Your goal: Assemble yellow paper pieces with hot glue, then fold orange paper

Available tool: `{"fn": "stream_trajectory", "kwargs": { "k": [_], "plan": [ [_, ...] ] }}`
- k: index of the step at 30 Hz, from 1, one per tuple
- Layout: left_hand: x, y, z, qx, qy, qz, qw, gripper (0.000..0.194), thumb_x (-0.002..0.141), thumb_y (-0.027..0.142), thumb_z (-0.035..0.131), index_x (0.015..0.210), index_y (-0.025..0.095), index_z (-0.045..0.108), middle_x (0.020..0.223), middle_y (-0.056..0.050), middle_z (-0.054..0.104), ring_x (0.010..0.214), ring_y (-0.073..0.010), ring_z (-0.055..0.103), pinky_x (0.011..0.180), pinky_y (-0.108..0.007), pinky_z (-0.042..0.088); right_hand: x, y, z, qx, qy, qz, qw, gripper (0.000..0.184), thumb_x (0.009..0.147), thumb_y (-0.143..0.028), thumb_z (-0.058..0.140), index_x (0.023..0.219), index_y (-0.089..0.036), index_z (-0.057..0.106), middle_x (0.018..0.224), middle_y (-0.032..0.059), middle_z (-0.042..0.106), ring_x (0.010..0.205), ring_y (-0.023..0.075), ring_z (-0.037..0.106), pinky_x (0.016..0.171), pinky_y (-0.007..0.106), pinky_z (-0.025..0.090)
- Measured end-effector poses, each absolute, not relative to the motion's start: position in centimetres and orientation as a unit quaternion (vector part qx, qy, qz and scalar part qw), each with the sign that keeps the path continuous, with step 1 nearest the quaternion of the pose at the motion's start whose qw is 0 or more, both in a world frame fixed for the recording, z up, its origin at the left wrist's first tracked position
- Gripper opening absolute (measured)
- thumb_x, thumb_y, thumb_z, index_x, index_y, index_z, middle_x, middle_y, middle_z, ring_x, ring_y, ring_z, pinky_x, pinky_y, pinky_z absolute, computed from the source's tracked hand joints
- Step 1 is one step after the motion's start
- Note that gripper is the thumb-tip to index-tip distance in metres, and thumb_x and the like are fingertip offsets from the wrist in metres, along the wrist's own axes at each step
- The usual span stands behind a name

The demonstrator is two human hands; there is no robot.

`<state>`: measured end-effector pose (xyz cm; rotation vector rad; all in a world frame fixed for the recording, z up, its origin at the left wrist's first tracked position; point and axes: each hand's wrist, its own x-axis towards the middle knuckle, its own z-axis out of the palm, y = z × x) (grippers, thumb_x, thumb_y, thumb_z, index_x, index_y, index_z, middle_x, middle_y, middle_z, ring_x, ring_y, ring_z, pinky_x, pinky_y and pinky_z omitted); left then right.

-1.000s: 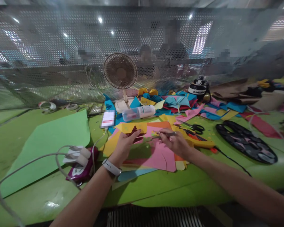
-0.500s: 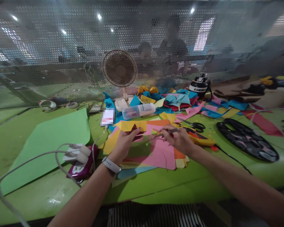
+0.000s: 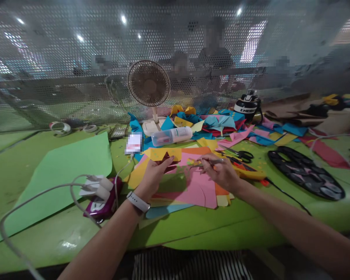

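Note:
My left hand (image 3: 152, 171), with a pale watch band on its wrist, is closed on a small dark red piece of paper (image 3: 167, 157) between thumb and fingers. Just behind it lies a yellow sheet with a ragged edge (image 3: 159, 153). Thin metal tweezers (image 3: 196, 166) are pinched in my right hand (image 3: 220, 169), their tips pointing left toward the other hand. Under both hands is a stack of coloured paper, with a pink sheet (image 3: 201, 192) on top. Small yellow and green scraps (image 3: 192, 160) lie on it near the tweezers.
A fan (image 3: 148, 83) and a clear bottle (image 3: 172, 136) stand and lie behind the paper. To the right are scissors (image 3: 245, 156), a yellow-handled corded tool (image 3: 251, 174) and a black palette tray (image 3: 306, 173). A purple power strip (image 3: 103, 208) with cables sits left, beside a green sheet (image 3: 67, 167).
My right hand's tweezers have tilted slightly flatter. The left hand keeps its grip on the dark red paper, and the whole view has shifted slightly.

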<state>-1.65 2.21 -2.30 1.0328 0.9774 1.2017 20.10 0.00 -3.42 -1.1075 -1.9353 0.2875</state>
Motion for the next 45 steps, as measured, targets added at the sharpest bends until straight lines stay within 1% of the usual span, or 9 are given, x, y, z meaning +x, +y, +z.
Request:
{"fn": "stream_trajectory", "kwargs": {
  "k": [3,8,12,18,26,29,36,41,45],
  "plan": [
    [-1.7,2.2,-2.4,0.446,0.423,0.516,0.597,0.023,0.070,0.028,0.075,0.087,0.014,0.068,0.089,-0.007,0.072,0.084,-0.0195,0.068,0.081,-0.034,0.053,20.2,0.1,-3.6,-0.448,-0.770,0.114,0.440,0.023,0.094,-0.033,0.042,0.097,-0.017,0.058,0.071,0.0038,0.071,0.061,0.0157,0.069,0.048,0.022,0.050],
    [-1.7,2.4,-2.6,0.445,0.420,0.522,0.594,0.020,0.069,0.027,0.075,0.084,0.014,0.067,0.086,-0.006,0.072,0.082,-0.0192,0.068,0.080,-0.033,0.054,20.3,0.3,-3.8,-0.441,-0.796,0.080,0.407,0.023,0.093,-0.032,0.042,0.096,-0.016,0.059,0.075,0.0058,0.072,0.056,0.0148,0.067,0.048,0.022,0.049],
    [-1.7,2.4,-2.6,0.449,0.416,0.522,0.594,0.020,0.069,0.027,0.075,0.084,0.015,0.067,0.087,-0.006,0.072,0.083,-0.0199,0.068,0.080,-0.035,0.053,20.3,0.1,-3.6,-0.430,-0.798,0.091,0.413,0.022,0.094,-0.031,0.042,0.093,-0.017,0.058,0.072,0.0039,0.070,0.055,0.0135,0.065,0.050,0.022,0.048],
    [-1.7,2.4,-2.6,0.452,0.428,0.515,0.590,0.020,0.070,0.028,0.073,0.084,0.014,0.068,0.090,-0.008,0.072,0.085,-0.0215,0.069,0.084,-0.037,0.052,20.3,-0.2,-3.6,-0.428,-0.806,0.120,0.391,0.019,0.093,-0.030,0.042,0.095,-0.019,0.057,0.068,0.0015,0.068,0.052,0.0125,0.062,0.049,0.022,0.046],
    [-1.7,2.3,-2.4,0.454,0.424,0.512,0.594,0.021,0.070,0.029,0.074,0.084,0.014,0.069,0.091,-0.008,0.072,0.086,-0.0212,0.068,0.084,-0.036,0.053,20.0,-0.6,-3.3,-0.404,-0.841,0.018,0.360,0.024,0.094,-0.028,0.041,0.093,-0.016,0.061,0.071,0.0051,0.069,0.054,0.0139,0.062,0.051,0.024,0.043],
    [-1.7,2.4,-2.5,0.452,0.423,0.518,0.590,0.021,0.070,0.028,0.074,0.084,0.014,0.068,0.090,-0.007,0.072,0.085,-0.0207,0.068,0.082,-0.036,0.053,20.0,-0.7,-3.2,-0.400,-0.847,-0.008,0.350,0.025,0.094,-0.029,0.039,0.092,-0.017,0.062,0.070,0.0044,0.070,0.054,0.0144,0.062,0.051,0.025,0.041],
    [-1.8,2.4,-2.6,0.456,0.427,0.512,0.590,0.024,0.069,0.028,0.075,0.088,0.015,0.067,0.091,-0.007,0.072,0.085,-0.0207,0.068,0.082,-0.036,0.053,20.0,-0.7,-3.2,-0.422,-0.833,0.020,0.358,0.025,0.094,-0.029,0.039,0.097,-0.017,0.061,0.071,0.0044,0.071,0.055,0.0152,0.064,0.052,0.025,0.044],
    [-1.8,2.4,-2.6,0.456,0.424,0.514,0.590,0.024,0.069,0.029,0.075,0.087,0.015,0.067,0.092,-0.008,0.072,0.086,-0.0214,0.068,0.082,-0.036,0.053,20.2,-0.6,-3.2,-0.424,-0.813,0.074,0.391,0.022,0.093,-0.028,0.040,0.097,-0.018,0.059,0.069,0.0033,0.070,0.053,0.0144,0.064,0.048,0.024,0.046],
    [-1.7,2.4,-2.6,0.454,0.429,0.510,0.592,0.023,0.069,0.029,0.074,0.086,0.014,0.068,0.091,-0.008,0.072,0.086,-0.0207,0.068,0.083,-0.036,0.053,20.2,-0.6,-3.2,-0.416,-0.809,0.084,0.406,0.022,0.093,-0.028,0.040,0.098,-0.018,0.059,0.070,0.0034,0.070,0.056,0.0141,0.065,0.049,0.023,0.047]
  ]
}}
